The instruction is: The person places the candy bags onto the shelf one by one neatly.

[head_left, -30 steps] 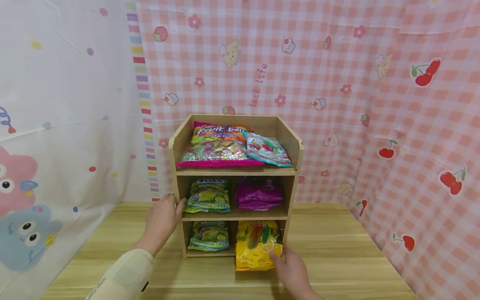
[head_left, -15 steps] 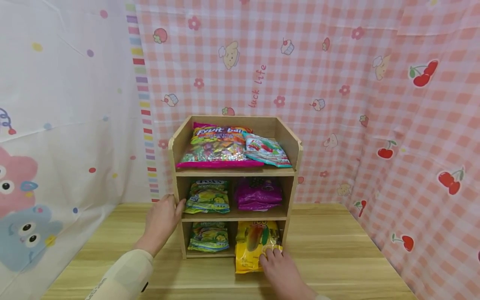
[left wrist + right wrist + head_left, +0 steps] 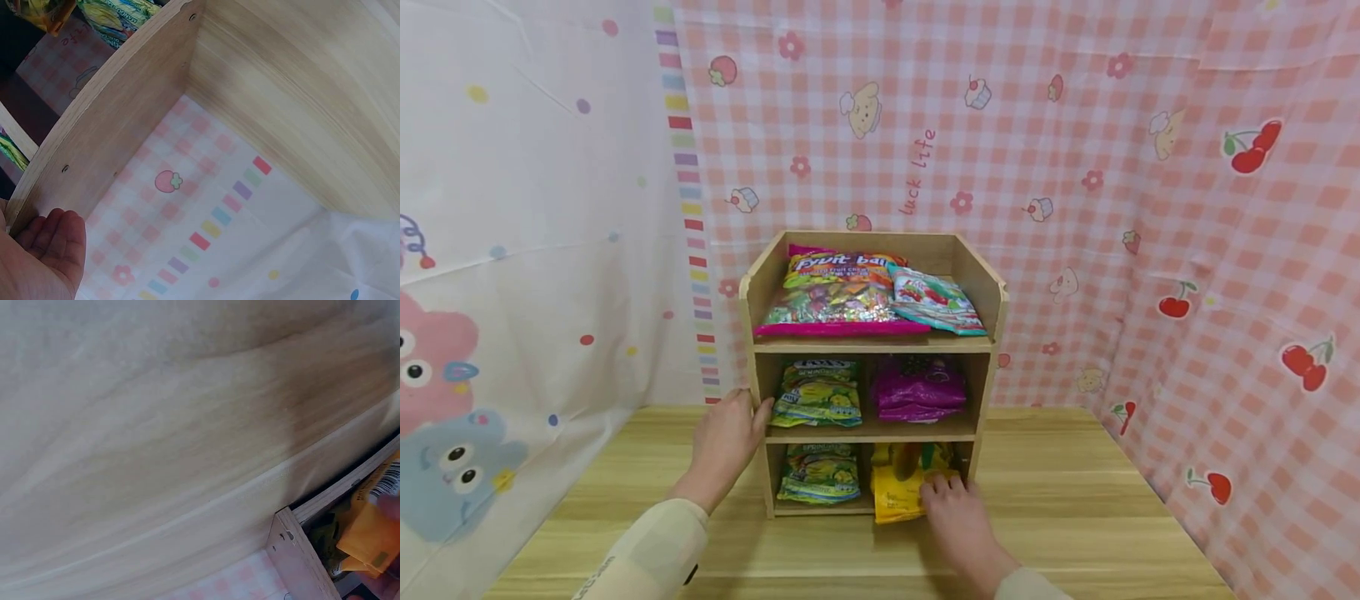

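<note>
A small wooden shelf unit (image 3: 872, 343) stands on the table. My left hand (image 3: 726, 442) grips its left side panel, the thumb at the front edge and the fingers along the outer face (image 3: 53, 240). My right hand (image 3: 958, 512) holds the front end of a yellow snack bag (image 3: 897, 493) printed with a mango, in the lower right compartment. The bag's near end sticks out past the shelf's front edge and is bent. Its barcode side shows in the right wrist view, where most of the hand is cut off.
Green snack bags (image 3: 817, 396) lie in both left compartments, a purple bag (image 3: 920, 392) in the middle right one. On top rest a large fruit candy bag (image 3: 838, 292) and a smaller teal-edged bag (image 3: 936, 298). Patterned cloths (image 3: 1037, 125) hang behind and at both sides.
My right hand has moved from the yellow bag's right edge onto its front, and the bag has gone further into the lower right compartment, its front folding. My left hand stays put.
</note>
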Motion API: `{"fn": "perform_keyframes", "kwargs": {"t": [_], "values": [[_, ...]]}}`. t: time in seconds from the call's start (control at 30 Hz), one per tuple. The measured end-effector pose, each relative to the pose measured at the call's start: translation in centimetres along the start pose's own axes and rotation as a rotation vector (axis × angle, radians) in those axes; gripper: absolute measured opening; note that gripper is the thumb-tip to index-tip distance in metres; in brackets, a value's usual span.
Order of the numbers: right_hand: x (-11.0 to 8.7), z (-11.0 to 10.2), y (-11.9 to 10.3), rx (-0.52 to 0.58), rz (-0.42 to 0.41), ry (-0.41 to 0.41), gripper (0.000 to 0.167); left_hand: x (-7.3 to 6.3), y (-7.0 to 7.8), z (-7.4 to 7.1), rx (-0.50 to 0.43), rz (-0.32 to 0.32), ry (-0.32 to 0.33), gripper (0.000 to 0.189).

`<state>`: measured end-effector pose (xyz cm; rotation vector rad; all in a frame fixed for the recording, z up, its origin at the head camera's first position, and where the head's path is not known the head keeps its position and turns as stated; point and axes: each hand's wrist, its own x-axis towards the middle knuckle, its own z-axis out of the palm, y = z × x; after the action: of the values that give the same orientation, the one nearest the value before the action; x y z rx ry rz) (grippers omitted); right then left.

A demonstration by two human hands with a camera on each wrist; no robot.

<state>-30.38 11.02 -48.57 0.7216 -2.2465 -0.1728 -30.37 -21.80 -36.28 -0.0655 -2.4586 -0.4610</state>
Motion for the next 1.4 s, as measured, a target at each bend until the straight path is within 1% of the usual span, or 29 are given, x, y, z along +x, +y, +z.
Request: {"fn": "perform_keyframes", "kwargs": {"t": [0.1, 0.23, 0.3, 0.37, 0.5, 0.6, 0.7, 0.9, 1.17, 1.27, 1.4], "values": [[-0.6, 0.0, -0.1, 0.031, -0.012, 0.026, 0.019, 0.0, -0.1, 0.1, -0.002, 0.008, 0.006, 0.037], [-1.5, -0.3, -0.8, 0.09, -0.072, 0.04, 0.036, 0.0, -0.1, 0.2, -0.007, 0.024, 0.037, 0.036], [-1.9, -0.5, -1.2, 0.119, -0.108, 0.033, 0.044, 0.0, -0.1, 0.2, -0.005, 0.034, 0.058, 0.036], [-2.2, -0.7, -1.7, 0.13, -0.146, 0.007, 0.046, -0.1, -0.1, 0.2, -0.007, 0.032, 0.063, 0.036], [-2.4, -1.0, -2.3, 0.117, -0.186, -0.109, 0.053, -0.1, -0.2, 0.1, -0.01, 0.013, 0.04, 0.036], [-2.2, -1.1, -2.6, 0.09, -0.176, -0.175, 0.06, -0.1, -0.3, 0.2, -0.007, 0.008, 0.025, 0.037], [-2.0, -1.0, -2.7, 0.056, -0.164, -0.196, 0.064, -0.1, -0.3, 0.3, -0.008, 0.004, 0.015, 0.037], [-1.5, -0.6, -2.9, 0.012, -0.131, -0.229, 0.07, 0.0, -0.3, 0.4, -0.004, 0.009, 0.023, 0.038], [-0.8, -0.5, -2.7, 0.041, -0.074, -0.322, 0.074, 0.0, -0.3, 0.3, 0.0, 0.006, 0.012, 0.037], [-0.9, -0.5, -2.6, 0.065, -0.059, -0.301, 0.072, 0.0, -0.3, 0.3, 0.002, 0.004, 0.007, 0.037], [-1.3, -0.3, -2.4, 0.07, -0.04, -0.217, 0.07, 0.0, -0.3, 0.3, -0.003, 0.005, 0.008, 0.037]]}}
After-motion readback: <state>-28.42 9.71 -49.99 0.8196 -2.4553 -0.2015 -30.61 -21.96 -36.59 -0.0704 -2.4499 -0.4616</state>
